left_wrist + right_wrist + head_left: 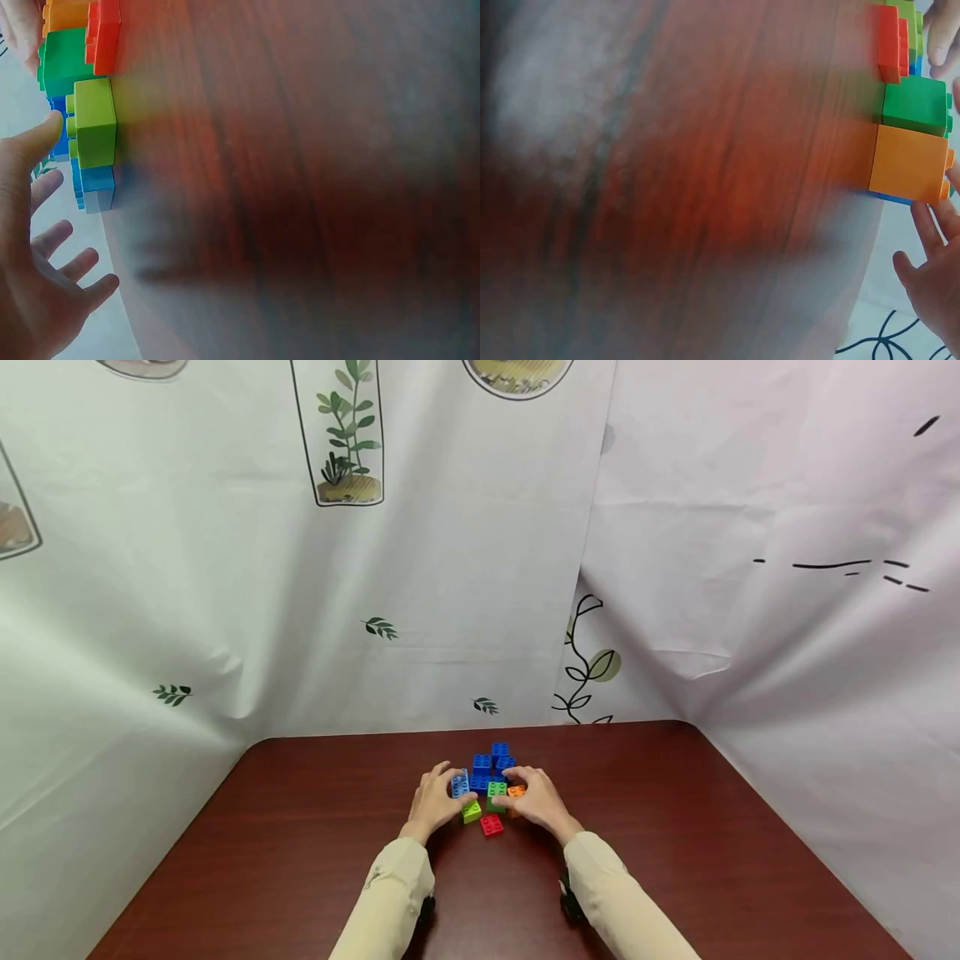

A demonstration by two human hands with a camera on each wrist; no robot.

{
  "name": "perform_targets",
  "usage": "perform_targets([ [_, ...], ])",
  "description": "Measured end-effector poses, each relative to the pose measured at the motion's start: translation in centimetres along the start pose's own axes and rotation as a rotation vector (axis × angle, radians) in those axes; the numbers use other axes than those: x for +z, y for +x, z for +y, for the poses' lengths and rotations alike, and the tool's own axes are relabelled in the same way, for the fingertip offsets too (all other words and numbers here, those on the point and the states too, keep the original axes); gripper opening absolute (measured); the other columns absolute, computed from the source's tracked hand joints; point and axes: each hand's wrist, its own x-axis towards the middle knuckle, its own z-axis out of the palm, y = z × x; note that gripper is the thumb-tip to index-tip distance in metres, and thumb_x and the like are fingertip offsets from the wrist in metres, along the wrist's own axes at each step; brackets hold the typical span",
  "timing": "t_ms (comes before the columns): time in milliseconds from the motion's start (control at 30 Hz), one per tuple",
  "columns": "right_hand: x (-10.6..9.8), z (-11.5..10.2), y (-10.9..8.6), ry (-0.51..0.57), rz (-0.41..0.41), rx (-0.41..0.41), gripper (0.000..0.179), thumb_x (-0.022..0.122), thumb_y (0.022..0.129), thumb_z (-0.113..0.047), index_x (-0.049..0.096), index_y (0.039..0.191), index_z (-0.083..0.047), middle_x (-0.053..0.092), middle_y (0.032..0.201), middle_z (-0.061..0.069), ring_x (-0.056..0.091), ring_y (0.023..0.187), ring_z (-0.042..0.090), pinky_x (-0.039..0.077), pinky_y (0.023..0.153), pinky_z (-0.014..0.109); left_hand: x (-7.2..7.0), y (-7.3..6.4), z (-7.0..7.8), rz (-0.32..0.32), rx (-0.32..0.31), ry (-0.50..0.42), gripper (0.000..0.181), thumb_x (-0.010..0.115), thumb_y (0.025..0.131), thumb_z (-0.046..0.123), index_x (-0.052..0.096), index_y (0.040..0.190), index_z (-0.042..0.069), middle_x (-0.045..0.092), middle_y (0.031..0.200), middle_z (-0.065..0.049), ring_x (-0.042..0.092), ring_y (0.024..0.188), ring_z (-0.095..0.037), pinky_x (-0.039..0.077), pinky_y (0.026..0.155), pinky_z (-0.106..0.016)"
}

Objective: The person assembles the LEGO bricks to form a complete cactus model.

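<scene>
My left hand [435, 802] stands at the left of a cluster of toy building bricks, its fingers spread. The thumb points toward the lime brick [96, 124], and the fingers are beside the light blue brick [460, 786]. On the other side, my right hand [538, 802] reaches over the orange brick [907, 161]. Its thumb overlaps the green brick [497, 789] in the head view, and its straight fingers are right at the orange brick's side. A low red brick [492, 825] lies nearest me. Behind these stand several dark blue bricks [482, 764], partly hidden in both wrist views.
The bricks are grouped toward the far edge of a dark red-brown wooden table [637, 827]. A white cloth [465, 577] printed with plants hangs behind the table and along its sides.
</scene>
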Motion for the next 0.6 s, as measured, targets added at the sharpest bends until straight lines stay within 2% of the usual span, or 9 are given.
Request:
perform_targets([
  [167,-0.1,0.0,0.2,0.034,0.006,-0.014,0.047,0.071,0.088,-0.037,0.066,0.122,-0.005,0.065,0.126,0.015,0.055,0.121,0.035,0.045,0.103,0.054,0.3,-0.1,0.0,0.005,0.007,-0.014,0.046,0.074,0.085,0.029,0.065,0.123,0.005,0.048,0.143,-0.024,0.045,0.127,-0.045,0.044,0.099,-0.062],
  [333,-0.2,0.0,0.6,0.040,0.030,0.007,0.036,0.061,0.096,-0.032,0.068,0.119,-0.006,0.065,0.127,0.017,0.057,0.122,0.036,0.045,0.104,0.054,0.6,0.0,0.5,0.016,0.062,-0.042,0.044,0.077,0.081,0.029,0.068,0.117,0.006,0.050,0.137,-0.023,0.044,0.121,-0.041,0.041,0.100,-0.060],
  [433,-0.1,0.1,0.9,0.039,0.027,0.014,0.034,0.058,0.098,-0.030,0.068,0.119,-0.005,0.065,0.126,0.018,0.058,0.120,0.037,0.045,0.103,0.055,0.7,0.2,0.8,0.017,0.087,-0.046,0.045,0.080,0.077,0.032,0.070,0.114,0.008,0.049,0.129,-0.021,0.041,0.114,-0.037,0.039,0.095,-0.056],
  [600,0.2,0.3,1.2,0.059,0.022,0.040,0.035,0.055,0.099,-0.028,0.066,0.121,-0.002,0.065,0.125,0.019,0.060,0.115,0.036,0.047,0.101,0.053,1.0,0.3,1.2,-0.025,0.099,-0.016,0.049,0.082,0.073,0.039,0.072,0.114,0.014,0.048,0.121,-0.017,0.039,0.105,-0.031,0.035,0.087,-0.046],
])
